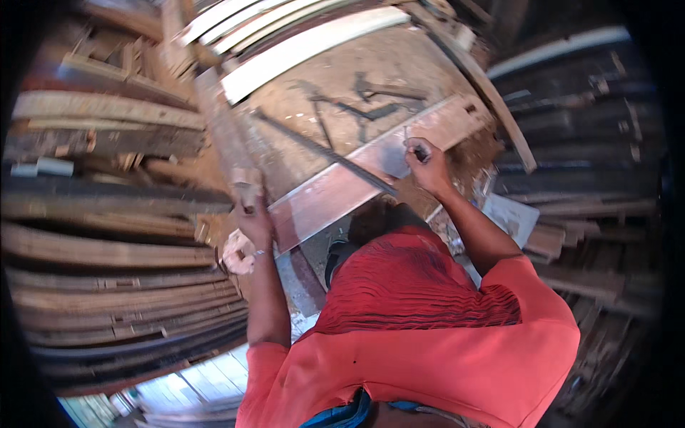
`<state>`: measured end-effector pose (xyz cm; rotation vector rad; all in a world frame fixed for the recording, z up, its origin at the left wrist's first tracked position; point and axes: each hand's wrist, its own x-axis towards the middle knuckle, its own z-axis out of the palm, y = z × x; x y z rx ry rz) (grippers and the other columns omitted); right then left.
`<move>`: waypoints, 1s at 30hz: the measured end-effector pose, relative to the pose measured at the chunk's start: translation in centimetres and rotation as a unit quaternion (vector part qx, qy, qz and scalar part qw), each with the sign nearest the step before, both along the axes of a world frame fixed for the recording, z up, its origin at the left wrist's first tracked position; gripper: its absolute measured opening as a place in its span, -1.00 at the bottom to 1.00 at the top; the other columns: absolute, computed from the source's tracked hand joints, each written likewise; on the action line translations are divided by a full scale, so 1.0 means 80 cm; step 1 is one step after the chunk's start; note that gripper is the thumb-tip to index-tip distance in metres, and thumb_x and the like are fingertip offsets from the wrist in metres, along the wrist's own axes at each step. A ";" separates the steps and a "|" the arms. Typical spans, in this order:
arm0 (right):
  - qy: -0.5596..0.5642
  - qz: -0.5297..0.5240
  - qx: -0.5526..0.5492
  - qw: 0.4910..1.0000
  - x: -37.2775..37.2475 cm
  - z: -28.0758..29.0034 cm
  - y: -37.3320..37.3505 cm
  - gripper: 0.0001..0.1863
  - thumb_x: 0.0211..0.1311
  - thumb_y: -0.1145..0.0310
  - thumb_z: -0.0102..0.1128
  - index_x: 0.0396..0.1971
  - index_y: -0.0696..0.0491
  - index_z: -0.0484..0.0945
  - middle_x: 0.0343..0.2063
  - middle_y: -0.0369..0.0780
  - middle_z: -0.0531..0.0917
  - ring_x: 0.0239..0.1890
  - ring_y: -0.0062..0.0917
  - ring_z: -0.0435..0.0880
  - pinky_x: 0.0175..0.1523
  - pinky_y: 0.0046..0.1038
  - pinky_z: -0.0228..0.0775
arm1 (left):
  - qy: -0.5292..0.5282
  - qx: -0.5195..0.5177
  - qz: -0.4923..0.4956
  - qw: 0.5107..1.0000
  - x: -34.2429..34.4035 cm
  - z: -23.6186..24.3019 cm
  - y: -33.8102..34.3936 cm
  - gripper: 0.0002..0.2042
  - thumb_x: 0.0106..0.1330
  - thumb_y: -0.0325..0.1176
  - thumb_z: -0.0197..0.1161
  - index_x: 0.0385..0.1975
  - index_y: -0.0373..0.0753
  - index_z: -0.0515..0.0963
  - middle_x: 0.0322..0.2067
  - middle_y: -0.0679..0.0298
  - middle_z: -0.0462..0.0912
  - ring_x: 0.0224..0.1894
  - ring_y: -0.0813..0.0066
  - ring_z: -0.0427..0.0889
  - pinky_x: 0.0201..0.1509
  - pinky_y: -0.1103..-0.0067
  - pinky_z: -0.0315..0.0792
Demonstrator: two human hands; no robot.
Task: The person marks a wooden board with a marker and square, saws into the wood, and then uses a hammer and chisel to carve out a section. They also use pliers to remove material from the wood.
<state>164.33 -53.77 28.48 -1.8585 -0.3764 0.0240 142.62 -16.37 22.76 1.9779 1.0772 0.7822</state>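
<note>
My left hand (255, 220) is closed around a small wooden block (246, 180), at the near end of a long plank (221, 121). My right hand (428, 167) is curled above a reddish-brown board (321, 207) that lies slantwise across the near side of the workbench (285, 118). A thin, pencil-like thing (406, 134) sticks up from its fingers; blur hides its exact kind. Between my hands a long dark bar (314, 145) crosses the board. Beyond it on the bench lie a dark hammer-like tool (389, 91) and a dark angled tool (367, 112).
Pale boards (307, 50) lie along the bench's far side. Stacked planks (114, 257) fill the left, and dark timber (585, 143) stands at the right. A narrow plank (492, 96) runs along the bench's right edge. A pale panel (510, 221) sits below my right forearm.
</note>
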 end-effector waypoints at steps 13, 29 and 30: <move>0.241 -0.273 -0.276 0.890 -0.198 -0.204 -0.295 -0.59 0.04 0.29 0.34 -0.08 0.12 0.66 -0.32 0.04 0.73 -0.23 -0.15 0.76 -0.06 -0.21 0.58 | 0.099 0.232 -0.234 0.939 0.069 -0.006 -0.111 -0.34 0.38 0.08 0.22 0.21 -0.44 0.50 0.19 -0.26 0.50 0.27 -0.20 0.42 0.38 0.11 0.23; 0.420 -0.499 -0.342 0.677 -0.440 -0.317 -0.625 -0.52 0.19 0.12 0.24 0.05 0.08 0.55 -0.09 0.10 0.72 0.00 0.02 0.71 0.15 -0.06 0.55 | 0.233 0.284 -0.142 0.919 0.070 -0.022 -0.167 -0.26 0.40 0.30 0.02 0.19 -0.33 0.58 0.16 -0.06 0.61 0.19 -0.12 0.56 0.33 0.13 0.31; 0.443 -0.495 -0.340 0.666 -0.442 -0.315 -0.631 -0.54 0.18 0.13 0.25 0.02 0.08 0.58 -0.11 0.10 0.71 0.00 0.02 0.71 0.16 -0.03 0.54 | 0.228 0.295 -0.143 0.917 0.063 -0.023 -0.170 -0.26 0.41 0.30 0.01 0.18 -0.34 0.57 0.16 -0.08 0.61 0.20 -0.12 0.55 0.34 0.14 0.30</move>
